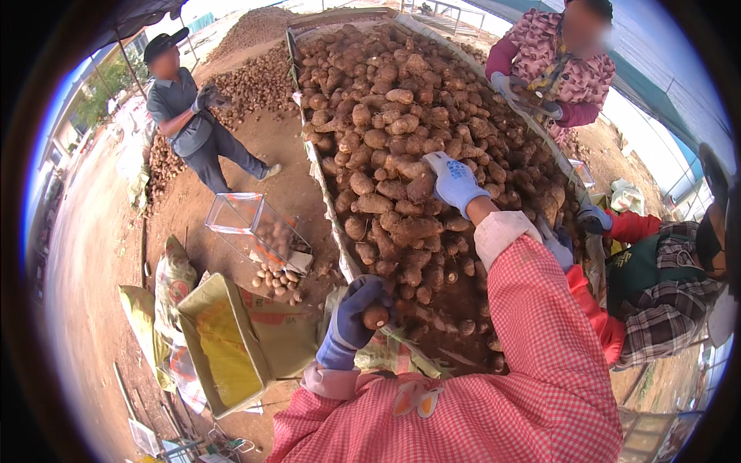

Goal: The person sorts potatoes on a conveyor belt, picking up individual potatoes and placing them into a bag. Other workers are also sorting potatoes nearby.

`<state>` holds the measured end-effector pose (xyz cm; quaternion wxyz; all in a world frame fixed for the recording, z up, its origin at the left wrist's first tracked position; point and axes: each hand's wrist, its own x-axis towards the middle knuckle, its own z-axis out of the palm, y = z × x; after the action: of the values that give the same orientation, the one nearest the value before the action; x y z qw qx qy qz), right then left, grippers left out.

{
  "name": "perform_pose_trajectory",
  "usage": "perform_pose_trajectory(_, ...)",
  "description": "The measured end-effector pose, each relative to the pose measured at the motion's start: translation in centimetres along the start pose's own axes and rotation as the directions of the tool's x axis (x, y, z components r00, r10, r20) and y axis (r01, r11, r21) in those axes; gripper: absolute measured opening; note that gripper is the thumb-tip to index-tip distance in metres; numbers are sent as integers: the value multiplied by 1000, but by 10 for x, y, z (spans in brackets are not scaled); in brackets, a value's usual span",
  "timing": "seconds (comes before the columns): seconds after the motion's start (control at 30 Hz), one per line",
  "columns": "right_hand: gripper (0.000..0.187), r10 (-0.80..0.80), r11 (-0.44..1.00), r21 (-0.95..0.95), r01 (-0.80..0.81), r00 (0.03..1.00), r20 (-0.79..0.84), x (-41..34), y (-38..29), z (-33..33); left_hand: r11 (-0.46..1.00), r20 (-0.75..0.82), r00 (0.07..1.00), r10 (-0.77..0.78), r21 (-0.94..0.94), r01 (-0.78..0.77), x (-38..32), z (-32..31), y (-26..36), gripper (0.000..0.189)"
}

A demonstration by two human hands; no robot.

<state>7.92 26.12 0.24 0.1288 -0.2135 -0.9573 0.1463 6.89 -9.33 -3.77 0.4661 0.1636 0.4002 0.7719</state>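
Observation:
A heap of brown, fibrous taro corms (399,124) fills the long raised table before me. My left hand (356,324), in a dark blue work glove, is closed around one round corm (375,316) above the table's left edge. Out over the middle of the heap reaches my right hand (457,182), in a pale blue and white glove. Its fingers rest against a corm (421,188) at the glove's left side; whether they grip it is hidden.
An open yellow-lined bin (223,347) stands at lower left beside filled sacks (173,278). Behind it is a clear-sided frame box (234,214) near loose corms (278,280). Co-workers stand at left (188,116) and upper right (550,69); another's red sleeve (634,223) reaches in from the right.

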Motion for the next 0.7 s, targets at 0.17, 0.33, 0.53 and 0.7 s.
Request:
perform_pose_trajectory(0.17, 54, 275, 926, 249, -284, 959, 69, -82, 19, -8, 990, 12, 999, 40, 137, -41, 35, 35, 9, 30)
perform_pose_trajectory(0.33, 49, 296, 785, 525, -328, 944, 148, -178, -5, -25, 865, 69, 996, 48, 496, -76, 87, 79, -19, 41)
perform_pose_trajectory(0.53, 66, 183, 963, 227, -143, 969, -165, -247, -24, -48, 927, 201, 975, -91, 376, 9, 88, 90, -48, 32)
perform_pose_trajectory(0.7, 62, 313, 611, 780, -137, 946, -79, -275, -25, -44, 960, 273, 961, -55, 279, -24, 62, 89, -61, 35)
